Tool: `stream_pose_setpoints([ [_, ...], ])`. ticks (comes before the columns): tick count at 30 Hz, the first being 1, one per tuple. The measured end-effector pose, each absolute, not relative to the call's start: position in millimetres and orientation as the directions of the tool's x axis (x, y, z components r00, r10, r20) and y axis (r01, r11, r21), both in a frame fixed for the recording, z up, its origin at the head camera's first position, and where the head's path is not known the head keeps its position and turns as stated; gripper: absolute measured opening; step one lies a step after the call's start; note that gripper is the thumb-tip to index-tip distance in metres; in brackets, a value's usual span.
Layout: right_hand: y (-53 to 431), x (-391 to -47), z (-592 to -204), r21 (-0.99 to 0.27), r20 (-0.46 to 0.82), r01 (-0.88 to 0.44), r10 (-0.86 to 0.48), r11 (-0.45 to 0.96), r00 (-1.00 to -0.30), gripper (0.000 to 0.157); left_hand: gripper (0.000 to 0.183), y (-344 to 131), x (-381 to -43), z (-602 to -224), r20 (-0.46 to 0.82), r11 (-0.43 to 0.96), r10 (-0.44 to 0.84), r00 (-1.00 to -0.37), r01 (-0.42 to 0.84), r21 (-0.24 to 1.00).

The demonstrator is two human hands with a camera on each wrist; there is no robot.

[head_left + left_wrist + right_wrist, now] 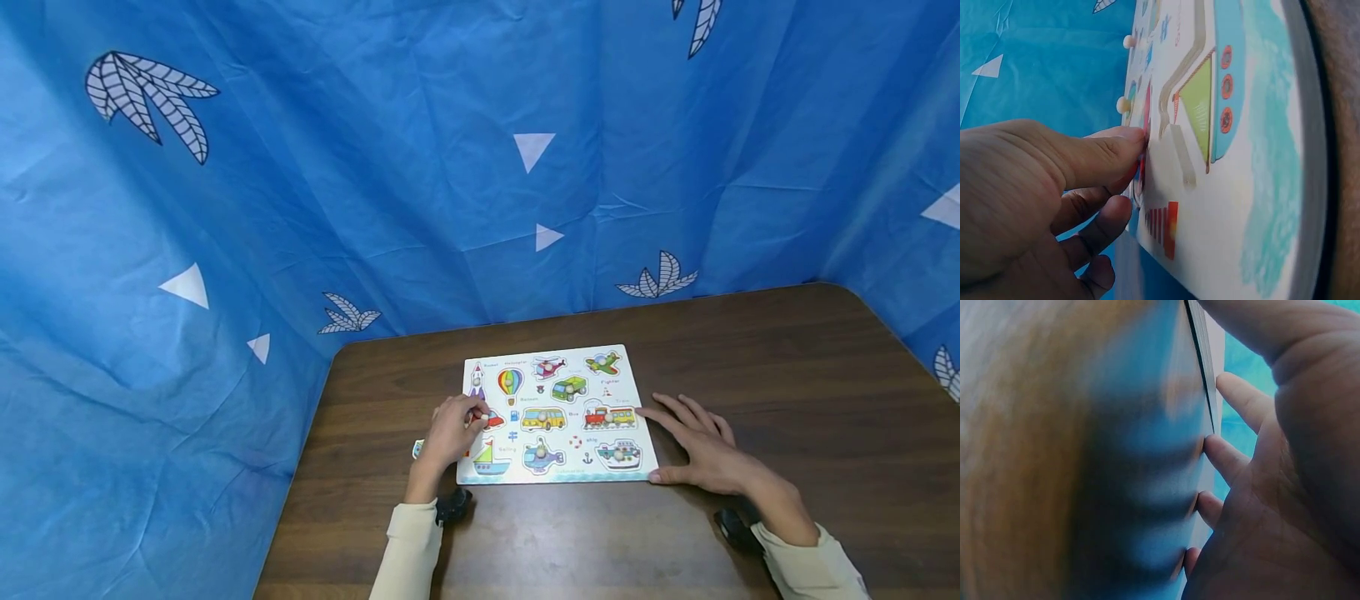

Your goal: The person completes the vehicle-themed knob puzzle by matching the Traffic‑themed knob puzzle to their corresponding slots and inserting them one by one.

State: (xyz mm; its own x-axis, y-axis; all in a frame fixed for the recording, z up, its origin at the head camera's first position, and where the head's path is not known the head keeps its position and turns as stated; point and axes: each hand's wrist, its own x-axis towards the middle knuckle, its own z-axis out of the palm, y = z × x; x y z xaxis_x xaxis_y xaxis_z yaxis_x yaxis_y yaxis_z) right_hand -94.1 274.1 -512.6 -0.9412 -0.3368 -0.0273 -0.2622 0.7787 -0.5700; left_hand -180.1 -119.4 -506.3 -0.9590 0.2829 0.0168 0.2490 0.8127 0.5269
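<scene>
A white wooden peg puzzle board with vehicle pictures lies on the table. My left hand is over its left side, pinching a red car piece between thumb and fingers; in the left wrist view the red piece is mostly hidden by the fingertips, close against the board. Just below is the sailboat recess, its cut edge showing and no knob in it. My right hand lies spread at the board's right edge, thumb and index finger touching it. In the right wrist view, its other fingertips rest on the table.
Knobbed pieces sit in the board, among them a bus, a train and a submarine. A small loose piece lies left of the board, partly covered by the left wrist. A blue curtain hangs behind the brown table.
</scene>
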Motion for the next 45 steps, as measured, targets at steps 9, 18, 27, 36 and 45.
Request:
stream_pose_setpoints([
  [9,274,-94,-514,-0.564,-0.026,-0.262,-0.334,0.783,-0.942,0.09,0.011,-124,-177,-507,0.033,0.791,0.297,-0.954,0.265,0.551],
  [18,275,-93,-514,-0.556,-0.015,-0.269,-0.333,0.787,-0.943,0.09,0.018,-151,-176,-506,0.079,0.738,0.322,-0.943,0.303,0.604],
  [27,275,-92,-515,-0.557,-0.012,-0.269,-0.331,0.786,-0.944,0.09,0.018,-191,-169,-502,0.035,0.728,0.32,-0.947,0.269,0.631],
  [36,275,-93,-516,-0.567,0.003,-0.281,-0.339,0.775,-0.941,0.09,0.025,-223,-160,-505,-0.048,0.755,0.297,-0.954,0.204,0.623],
  [45,276,-95,-517,-0.574,-0.013,-0.275,-0.344,0.771,-0.939,0.089,0.022,-230,-156,-506,-0.047,0.757,0.296,-0.954,0.204,0.621],
])
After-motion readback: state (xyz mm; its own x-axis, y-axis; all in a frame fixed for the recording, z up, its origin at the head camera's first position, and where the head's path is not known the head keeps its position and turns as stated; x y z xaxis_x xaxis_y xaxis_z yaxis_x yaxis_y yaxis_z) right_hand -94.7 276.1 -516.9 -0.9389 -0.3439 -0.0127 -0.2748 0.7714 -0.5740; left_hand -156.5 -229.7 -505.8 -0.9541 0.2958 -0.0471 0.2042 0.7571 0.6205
